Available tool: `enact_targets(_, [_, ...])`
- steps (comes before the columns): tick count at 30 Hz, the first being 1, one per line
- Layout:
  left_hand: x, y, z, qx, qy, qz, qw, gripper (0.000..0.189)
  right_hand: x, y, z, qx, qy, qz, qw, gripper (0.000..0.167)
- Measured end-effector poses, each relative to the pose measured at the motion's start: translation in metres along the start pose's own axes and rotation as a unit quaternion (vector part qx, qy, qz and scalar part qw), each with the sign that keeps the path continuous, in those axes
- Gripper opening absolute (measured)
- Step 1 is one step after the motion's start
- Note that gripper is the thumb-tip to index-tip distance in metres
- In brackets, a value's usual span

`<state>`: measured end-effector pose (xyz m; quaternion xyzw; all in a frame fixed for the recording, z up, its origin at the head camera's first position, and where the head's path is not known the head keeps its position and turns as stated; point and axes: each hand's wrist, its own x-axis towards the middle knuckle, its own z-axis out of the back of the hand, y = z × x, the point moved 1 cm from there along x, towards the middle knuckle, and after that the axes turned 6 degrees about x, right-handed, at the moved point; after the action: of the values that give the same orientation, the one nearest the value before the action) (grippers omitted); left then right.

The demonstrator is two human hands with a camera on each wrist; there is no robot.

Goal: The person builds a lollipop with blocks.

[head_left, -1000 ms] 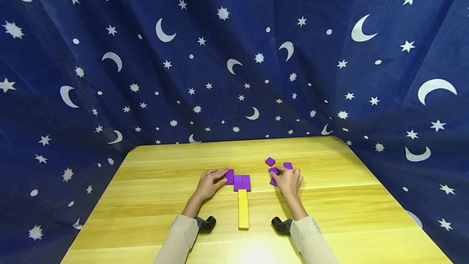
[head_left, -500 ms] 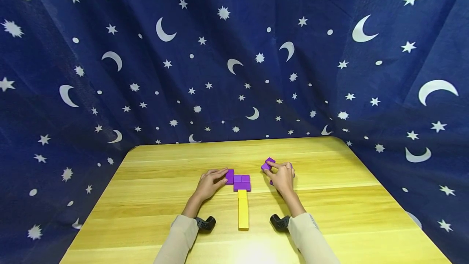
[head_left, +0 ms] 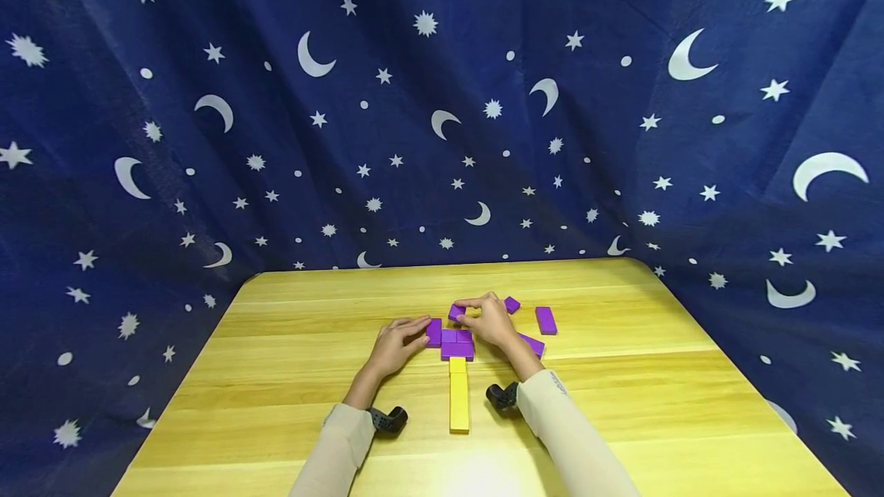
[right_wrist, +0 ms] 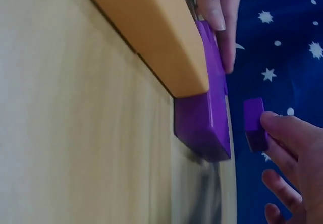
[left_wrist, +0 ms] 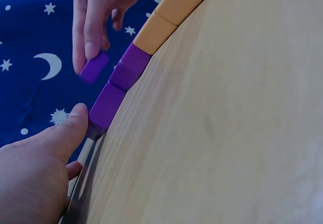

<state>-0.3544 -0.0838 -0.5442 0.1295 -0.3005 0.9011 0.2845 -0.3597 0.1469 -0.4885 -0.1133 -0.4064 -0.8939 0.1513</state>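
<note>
The right hand [head_left: 492,320] pinches a small purple block [head_left: 456,312] just above the far edge of the purple cluster [head_left: 456,343], which the left hand [head_left: 395,345] steadies with straight fingers. The person should lower it flat and flush beside its neighbours, without pushing the yellow bar [head_left: 458,396].

Three views: one head cam high and wide, two wrist cams low and tight.

My head cam looks forward and down over the whole table [head_left: 290,374] to the starry backdrop [head_left: 207,136]. My left wrist cam sits at table level, very near, rolled, facing the purple blocks [left_wrist: 108,105]. The right wrist cam is closer, facing back. All three share the purple blocks [head_left: 456,343] and the yellow bar [head_left: 458,397].
</note>
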Motion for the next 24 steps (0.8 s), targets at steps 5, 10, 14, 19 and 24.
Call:
enact_targets(5, [0.000,-0.001,0.000,-0.002,-0.005,-0.004,1.0000,0.043,0.006,0.001,-0.006,0.000,0.049,0.010,0.9987,0.027])
enact_targets(10, [0.000,0.000,-0.001,-0.001,-0.006,-0.001,1.0000,0.044,0.009,0.003,-0.009,-0.005,0.071,0.016,0.9973,0.028])
enact_targets(14, [0.000,0.000,-0.002,0.005,-0.008,-0.002,1.0000,0.044,0.009,0.003,-0.010,-0.009,0.076,0.023,0.9968,0.026])
enact_targets(19, [-0.001,-0.001,-0.001,0.008,-0.009,-0.004,0.9999,0.043,0.008,0.003,-0.011,-0.009,0.086,0.033,0.9957,0.025])
enact_targets(24, [0.000,-0.002,0.000,0.009,-0.006,-0.004,0.9999,0.043,0.008,0.001,-0.012,-0.017,0.106,0.028,0.9938,0.025])
